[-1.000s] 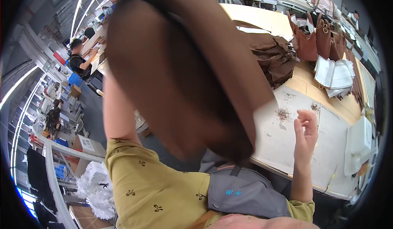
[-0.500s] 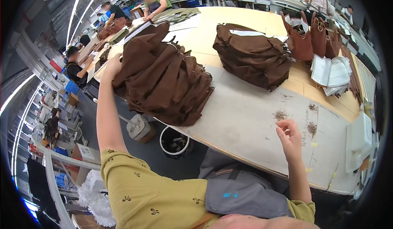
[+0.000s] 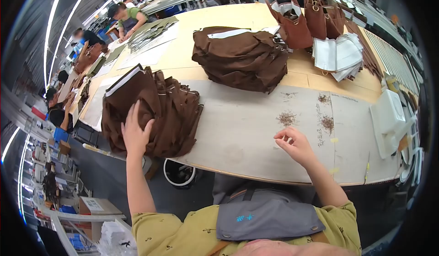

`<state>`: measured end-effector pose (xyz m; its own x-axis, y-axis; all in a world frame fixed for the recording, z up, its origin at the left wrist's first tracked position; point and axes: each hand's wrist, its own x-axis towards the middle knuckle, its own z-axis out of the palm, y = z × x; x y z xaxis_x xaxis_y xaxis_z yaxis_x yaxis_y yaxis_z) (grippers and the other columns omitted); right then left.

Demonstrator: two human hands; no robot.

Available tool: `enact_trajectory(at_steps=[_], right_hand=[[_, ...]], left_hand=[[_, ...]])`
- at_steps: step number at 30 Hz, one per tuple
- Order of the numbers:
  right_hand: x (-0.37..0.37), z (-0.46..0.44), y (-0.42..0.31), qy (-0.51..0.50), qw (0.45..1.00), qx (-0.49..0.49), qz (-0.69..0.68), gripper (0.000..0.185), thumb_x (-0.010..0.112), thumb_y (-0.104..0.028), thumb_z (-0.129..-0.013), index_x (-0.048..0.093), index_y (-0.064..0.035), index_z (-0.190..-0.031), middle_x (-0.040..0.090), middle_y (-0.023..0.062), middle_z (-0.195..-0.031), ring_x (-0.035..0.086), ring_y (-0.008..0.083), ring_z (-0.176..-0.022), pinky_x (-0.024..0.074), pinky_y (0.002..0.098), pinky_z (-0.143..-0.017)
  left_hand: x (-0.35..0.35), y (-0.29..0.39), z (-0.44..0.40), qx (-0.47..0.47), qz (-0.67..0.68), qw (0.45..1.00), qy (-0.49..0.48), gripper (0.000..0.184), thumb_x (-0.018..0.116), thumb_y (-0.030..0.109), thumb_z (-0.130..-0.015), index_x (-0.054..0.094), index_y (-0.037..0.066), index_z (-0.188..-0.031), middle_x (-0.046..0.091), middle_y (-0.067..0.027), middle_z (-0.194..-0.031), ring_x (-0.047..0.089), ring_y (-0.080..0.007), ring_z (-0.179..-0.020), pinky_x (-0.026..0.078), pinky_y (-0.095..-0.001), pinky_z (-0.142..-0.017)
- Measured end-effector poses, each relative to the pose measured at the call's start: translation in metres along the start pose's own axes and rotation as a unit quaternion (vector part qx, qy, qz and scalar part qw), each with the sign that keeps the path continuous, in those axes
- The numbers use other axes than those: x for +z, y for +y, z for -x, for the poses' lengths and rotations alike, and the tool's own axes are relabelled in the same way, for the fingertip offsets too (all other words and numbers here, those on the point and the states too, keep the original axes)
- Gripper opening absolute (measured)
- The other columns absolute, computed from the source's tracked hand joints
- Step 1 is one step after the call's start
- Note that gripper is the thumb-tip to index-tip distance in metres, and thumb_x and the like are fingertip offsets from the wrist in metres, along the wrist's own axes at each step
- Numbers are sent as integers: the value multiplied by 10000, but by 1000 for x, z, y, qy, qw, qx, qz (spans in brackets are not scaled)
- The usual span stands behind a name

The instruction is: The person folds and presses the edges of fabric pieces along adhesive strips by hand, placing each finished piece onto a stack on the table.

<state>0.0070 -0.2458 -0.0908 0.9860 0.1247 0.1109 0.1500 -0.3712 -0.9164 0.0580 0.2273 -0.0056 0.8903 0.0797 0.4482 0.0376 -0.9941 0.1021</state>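
Note:
My left hand lies with fingers spread against the near side of a stack of dark brown fabric pieces. A white strip runs along the top edge of its front piece. Above the grey table sheet, my right hand is curled, thumb and forefinger close together; anything between them is too small to make out. Just beyond its fingers sits a little heap of brown thread clippings. A second stack of brown fabric stands farther back in the middle.
Brown handbags and white-lined pieces are at the back right. A white plastic container stands at the right edge. Below the table's front edge is a bin. A co-worker in green leans over the table's far left.
My left hand has come from the stack's far left side to its near face. The stack's top piece now stands more upright, white edge showing. My right hand's fingers have drawn closer together.

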Motion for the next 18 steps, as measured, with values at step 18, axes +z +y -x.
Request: enact_trajectory(at_steps=[18], right_hand=[[-30,-294,27,177,937,-98,286,616,755,-273,-782,539,-165,-1348,635,167,-1168,630,351,-1092,505,412,-905]], left_hand=[[110,166,121,134,385,913,-1,262,686,91,-838,679,61,-1098,657,-118,-1100,643,-277,-972,509,-369,-831]])
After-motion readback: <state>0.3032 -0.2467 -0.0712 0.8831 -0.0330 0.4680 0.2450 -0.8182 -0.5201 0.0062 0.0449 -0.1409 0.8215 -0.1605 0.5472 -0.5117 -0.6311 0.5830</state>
